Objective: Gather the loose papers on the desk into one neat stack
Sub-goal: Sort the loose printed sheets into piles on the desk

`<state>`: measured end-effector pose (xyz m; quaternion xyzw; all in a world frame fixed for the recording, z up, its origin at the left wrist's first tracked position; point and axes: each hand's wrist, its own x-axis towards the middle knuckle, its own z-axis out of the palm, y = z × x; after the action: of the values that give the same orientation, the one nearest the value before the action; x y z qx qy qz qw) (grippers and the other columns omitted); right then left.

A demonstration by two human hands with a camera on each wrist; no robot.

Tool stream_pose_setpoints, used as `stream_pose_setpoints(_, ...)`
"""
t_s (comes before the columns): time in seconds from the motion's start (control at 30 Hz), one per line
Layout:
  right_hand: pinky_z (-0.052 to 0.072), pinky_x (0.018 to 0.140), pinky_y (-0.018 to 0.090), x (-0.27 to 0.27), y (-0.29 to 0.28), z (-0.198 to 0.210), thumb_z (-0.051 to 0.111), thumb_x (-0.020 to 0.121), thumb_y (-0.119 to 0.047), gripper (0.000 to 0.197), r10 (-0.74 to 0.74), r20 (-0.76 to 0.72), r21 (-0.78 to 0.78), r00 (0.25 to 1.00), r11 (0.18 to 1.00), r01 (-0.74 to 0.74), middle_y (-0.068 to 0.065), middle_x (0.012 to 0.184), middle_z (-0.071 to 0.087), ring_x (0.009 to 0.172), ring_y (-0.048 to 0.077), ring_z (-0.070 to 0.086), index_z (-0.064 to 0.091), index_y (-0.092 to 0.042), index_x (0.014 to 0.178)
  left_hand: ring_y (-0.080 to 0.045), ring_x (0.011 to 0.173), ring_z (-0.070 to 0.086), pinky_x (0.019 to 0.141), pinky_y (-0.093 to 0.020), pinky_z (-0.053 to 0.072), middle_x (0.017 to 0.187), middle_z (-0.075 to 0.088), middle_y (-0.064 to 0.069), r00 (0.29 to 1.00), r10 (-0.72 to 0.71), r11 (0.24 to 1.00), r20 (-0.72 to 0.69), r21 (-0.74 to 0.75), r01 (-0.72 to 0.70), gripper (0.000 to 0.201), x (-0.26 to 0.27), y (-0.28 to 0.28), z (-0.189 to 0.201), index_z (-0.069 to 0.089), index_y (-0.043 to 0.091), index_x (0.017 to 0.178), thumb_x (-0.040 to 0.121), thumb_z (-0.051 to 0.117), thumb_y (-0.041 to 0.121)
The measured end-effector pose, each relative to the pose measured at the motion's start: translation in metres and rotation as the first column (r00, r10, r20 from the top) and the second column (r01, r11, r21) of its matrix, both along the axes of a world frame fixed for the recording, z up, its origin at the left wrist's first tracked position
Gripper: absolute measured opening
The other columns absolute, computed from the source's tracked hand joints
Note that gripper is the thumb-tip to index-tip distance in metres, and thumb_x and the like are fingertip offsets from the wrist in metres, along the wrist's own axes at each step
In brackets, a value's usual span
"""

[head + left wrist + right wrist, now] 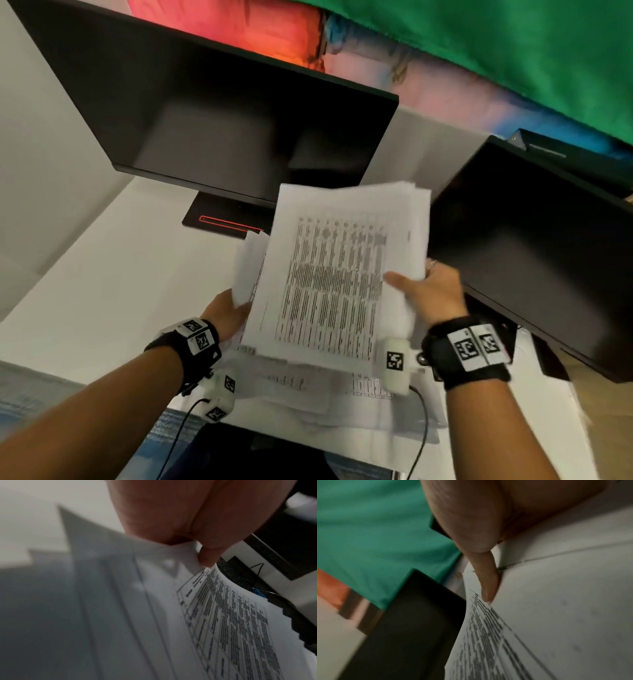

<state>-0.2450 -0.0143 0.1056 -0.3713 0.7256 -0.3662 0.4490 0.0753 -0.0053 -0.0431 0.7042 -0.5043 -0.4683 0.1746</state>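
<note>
- The left hand [226,317] grips the left edge of a sheaf of papers [335,274]; in the left wrist view its thumb [208,557] pinches the corner of the sheaf [223,622].
- The right hand [431,294] grips the sheaf's right edge, thumb on the printed top sheet; the right wrist view shows a finger [488,582] pressed along the paper [556,615].
- The sheaf is held lifted between both hands, its edges uneven, a few sheets sticking out on the left.
- More loose sheets [342,390] lie on the desk [113,281] beneath the hands.
- No containers show.
- Beyond the hands stands a dark monitor [212,113]; a second dark monitor [534,236] stands just right of the right hand.
- The desk is white; behind it hang a green cloth [513,44] and a red-orange one [233,24].
</note>
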Motion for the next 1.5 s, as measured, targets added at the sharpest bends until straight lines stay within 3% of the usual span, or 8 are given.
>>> stream_pose_setpoints(0.13,0.050,0.101,0.043,0.019,-0.004,-0.092,0.083,0.077,-0.018,0.058,-0.105,-0.068,0.209,0.992,0.971,0.117,0.009,0.123,0.067,0.109,0.029,0.065,0.054,-0.022,0.127,-0.032,0.124,0.055,0.105,-0.040,0.040,0.135,0.059,-0.016,0.983,0.168,0.978,-0.081,0.139,-0.155,0.078,0.002,-0.007,-0.004,0.057,0.004,0.133,0.097,0.023,0.064)
stream_pose_setpoints(0.2,0.038,0.112,0.039,0.038,0.006,-0.122,0.068,0.090,-0.028,0.064,0.142,-0.239,0.321,0.960,0.945,-0.060,0.010,0.141,0.054,0.129,0.027,0.051,0.040,-0.011,0.145,-0.031,0.127,0.054,0.110,-0.046,0.040,0.138,0.058,-0.015,0.981,0.161,0.977,-0.105,0.157,-0.144,0.089,0.001,-0.008,-0.008,0.053,0.008,0.138,0.087,0.030,0.076)
stream_pose_setpoints(0.37,0.037,0.112,0.046,0.037,0.025,-0.143,0.054,0.097,-0.038,0.052,0.303,-0.412,0.388,0.860,0.912,-0.135,0.010,0.142,0.048,0.127,0.030,0.046,0.048,-0.006,0.138,-0.026,0.095,0.063,0.076,-0.033,0.050,0.114,0.068,-0.012,0.994,0.024,1.000,0.107,0.016,-0.026,0.041,-0.009,-0.005,-0.020,0.056,0.007,0.125,0.089,0.067,0.022)
stream_pose_setpoints(0.47,0.037,0.107,0.053,-0.015,0.035,-0.140,0.064,0.087,-0.048,0.081,0.195,-0.589,0.477,0.784,0.867,0.143,0.011,0.154,0.030,0.135,0.038,0.033,0.031,-0.008,0.150,-0.026,0.096,0.064,0.076,-0.033,0.048,0.112,0.068,-0.010,0.993,0.007,1.000,0.114,-0.001,-0.007,0.040,-0.005,-0.006,-0.022,0.056,0.008,0.125,0.089,0.067,0.021)
stream_pose_setpoints(0.63,0.040,0.103,0.047,-0.044,0.044,-0.154,0.070,0.074,-0.064,0.095,0.266,-0.585,0.560,0.766,0.815,0.145,0.016,0.142,0.048,0.131,0.036,0.043,0.037,-0.007,0.143,-0.030,0.102,0.064,0.079,-0.034,0.049,0.115,0.068,-0.013,0.992,-0.013,1.000,0.126,-0.009,0.015,0.041,-0.006,-0.008,-0.021,0.056,0.006,0.127,0.090,0.067,0.019)
stream_pose_setpoints(1.13,0.046,0.097,0.038,-0.008,0.042,-0.131,0.084,0.077,-0.019,0.073,-0.036,-0.184,0.473,0.982,0.873,0.121,0.020,0.127,0.059,0.123,0.038,0.055,0.047,0.009,0.133,-0.025,0.096,0.061,0.077,-0.033,0.046,0.112,0.067,-0.010,0.989,-0.042,0.999,0.139,-0.013,0.044,0.036,0.001,-0.006,-0.019,0.057,0.008,0.123,0.090,0.066,0.020)
stream_pose_setpoints(1.3,0.055,0.080,0.032,-0.010,0.035,-0.076,0.075,0.083,-0.019,0.020,0.057,-0.484,0.254,0.873,0.964,0.077,0.010,0.098,0.070,0.089,0.029,0.067,0.064,-0.009,0.095,-0.027,0.095,0.063,0.076,-0.035,0.049,0.106,0.067,-0.009,0.990,-0.031,0.999,0.137,-0.024,0.035,0.031,0.010,-0.008,-0.016,0.058,0.009,0.118,0.088,0.065,0.016)
stream_pose_setpoints(1.5,0.054,0.081,0.040,-0.021,0.013,0.039,0.075,0.085,-0.026,0.025,-0.098,-0.715,-0.143,0.692,0.990,-0.008,0.012,0.090,0.065,0.093,0.034,0.062,0.064,-0.008,0.098,-0.029,0.092,0.064,0.073,-0.035,0.051,0.102,0.067,-0.010,0.991,-0.021,1.000,0.135,0.000,0.021,0.031,0.012,-0.012,-0.017,0.057,0.009,0.116,0.088,0.065,0.016)
